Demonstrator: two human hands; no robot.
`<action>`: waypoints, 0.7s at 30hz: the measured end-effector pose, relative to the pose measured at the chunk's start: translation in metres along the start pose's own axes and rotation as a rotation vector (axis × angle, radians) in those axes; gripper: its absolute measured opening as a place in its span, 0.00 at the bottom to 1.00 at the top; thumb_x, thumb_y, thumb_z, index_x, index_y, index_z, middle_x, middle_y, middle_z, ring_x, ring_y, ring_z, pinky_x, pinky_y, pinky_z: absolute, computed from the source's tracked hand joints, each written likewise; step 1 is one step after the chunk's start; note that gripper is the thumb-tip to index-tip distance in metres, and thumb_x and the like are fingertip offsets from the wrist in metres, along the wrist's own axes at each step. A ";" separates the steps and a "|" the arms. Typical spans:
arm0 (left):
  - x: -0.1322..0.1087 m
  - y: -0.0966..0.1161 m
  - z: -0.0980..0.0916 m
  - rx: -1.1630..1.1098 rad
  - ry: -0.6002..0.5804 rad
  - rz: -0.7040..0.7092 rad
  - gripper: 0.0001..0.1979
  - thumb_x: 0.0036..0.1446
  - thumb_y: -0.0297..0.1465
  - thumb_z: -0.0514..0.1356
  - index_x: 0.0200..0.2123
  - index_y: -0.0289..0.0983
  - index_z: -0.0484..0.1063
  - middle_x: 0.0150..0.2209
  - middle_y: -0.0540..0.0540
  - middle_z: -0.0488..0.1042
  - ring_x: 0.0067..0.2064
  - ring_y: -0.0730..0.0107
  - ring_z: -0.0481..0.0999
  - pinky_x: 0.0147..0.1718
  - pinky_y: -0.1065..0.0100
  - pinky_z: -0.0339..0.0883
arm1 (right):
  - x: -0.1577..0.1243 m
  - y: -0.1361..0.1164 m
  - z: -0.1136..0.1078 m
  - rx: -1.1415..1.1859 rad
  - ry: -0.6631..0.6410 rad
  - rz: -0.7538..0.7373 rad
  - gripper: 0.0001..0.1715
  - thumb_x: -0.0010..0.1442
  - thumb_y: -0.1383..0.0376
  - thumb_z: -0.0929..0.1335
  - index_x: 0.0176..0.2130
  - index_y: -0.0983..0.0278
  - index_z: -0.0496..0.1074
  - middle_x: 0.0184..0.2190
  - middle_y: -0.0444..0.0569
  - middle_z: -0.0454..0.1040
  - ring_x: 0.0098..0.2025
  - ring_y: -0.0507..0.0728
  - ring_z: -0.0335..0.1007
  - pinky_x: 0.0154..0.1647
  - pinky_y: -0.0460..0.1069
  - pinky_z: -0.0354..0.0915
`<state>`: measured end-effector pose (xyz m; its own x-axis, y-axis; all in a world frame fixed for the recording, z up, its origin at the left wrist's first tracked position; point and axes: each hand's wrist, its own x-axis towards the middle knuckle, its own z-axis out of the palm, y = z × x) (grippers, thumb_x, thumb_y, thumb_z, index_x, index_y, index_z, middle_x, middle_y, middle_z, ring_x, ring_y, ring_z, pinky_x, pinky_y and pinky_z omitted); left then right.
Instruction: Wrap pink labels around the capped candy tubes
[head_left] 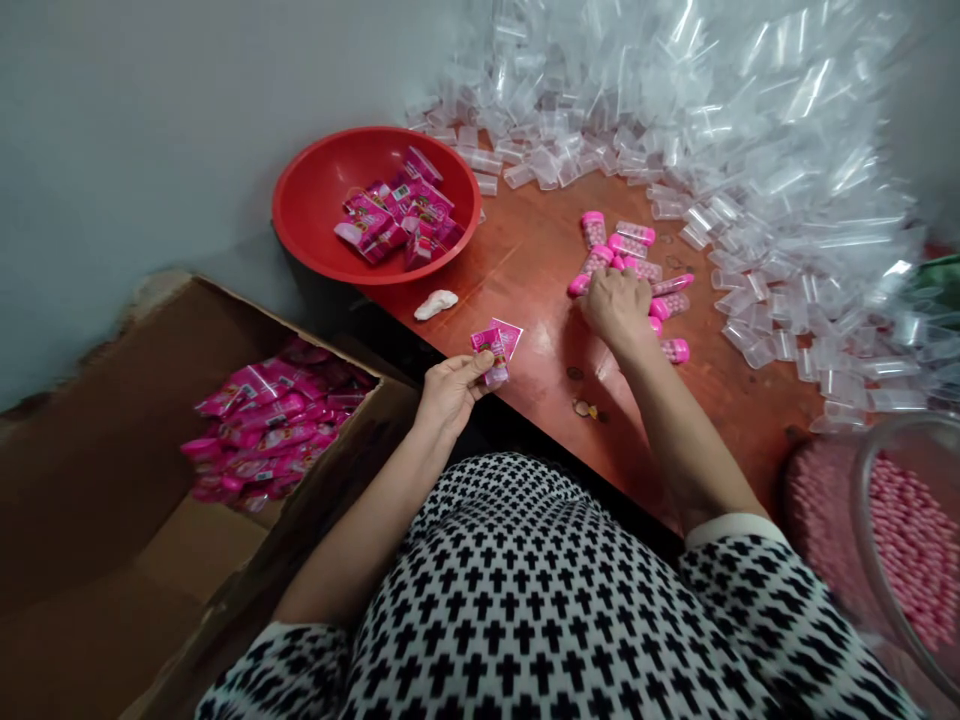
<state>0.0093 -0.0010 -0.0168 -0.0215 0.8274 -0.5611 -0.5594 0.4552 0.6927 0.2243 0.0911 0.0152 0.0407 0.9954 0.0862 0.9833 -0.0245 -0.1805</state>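
My left hand (452,392) is closed at the table's near edge, pinching a small pink printed wrapper (491,357) between thumb and fingers. Another pink printed piece (511,336) shows right behind it, partly covered. Farther right, my right hand (616,303) reaches down into a small group of clear tubes with pink caps (631,245), which have pink beads inside. Its fingers are curled round one pink-capped tube (581,284), though the hand itself hides much of the grip.
A red bowl (296,240) holds pink printed wrappers. Left of the table stands a cardboard box (202,545) with filled pink packs. Many empty clear tubes (675,110) heap along the back and right. A tub of pink beads (911,545) and a crumpled white scrap (436,304) are nearby.
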 end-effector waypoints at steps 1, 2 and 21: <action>0.001 0.001 0.001 -0.038 0.013 -0.014 0.12 0.41 0.30 0.73 0.22 0.31 0.74 0.25 0.45 0.78 0.25 0.73 0.76 0.25 0.72 0.72 | 0.003 0.003 0.001 -0.033 -0.044 0.010 0.14 0.59 0.71 0.63 0.43 0.76 0.71 0.45 0.73 0.73 0.54 0.75 0.64 0.52 0.70 0.56; 0.001 0.001 0.001 -0.081 0.025 -0.023 0.11 0.43 0.30 0.72 0.23 0.31 0.73 0.25 0.46 0.78 0.25 0.74 0.76 0.25 0.73 0.71 | 0.004 0.005 0.002 -0.047 -0.073 0.017 0.13 0.60 0.72 0.62 0.42 0.76 0.71 0.43 0.72 0.73 0.53 0.75 0.65 0.51 0.70 0.57; 0.001 -0.005 0.028 -0.370 -0.011 -0.014 0.10 0.50 0.32 0.69 0.30 0.34 0.73 0.28 0.49 0.77 0.29 0.75 0.77 0.33 0.72 0.72 | -0.133 -0.063 0.026 1.215 -0.375 0.112 0.23 0.59 0.44 0.64 0.37 0.61 0.63 0.22 0.38 0.71 0.14 0.46 0.64 0.11 0.40 0.58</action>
<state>0.0354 0.0073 -0.0082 -0.0036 0.8264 -0.5631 -0.8213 0.3187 0.4731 0.1521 -0.0373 -0.0102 -0.1354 0.9631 -0.2325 0.1757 -0.2076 -0.9623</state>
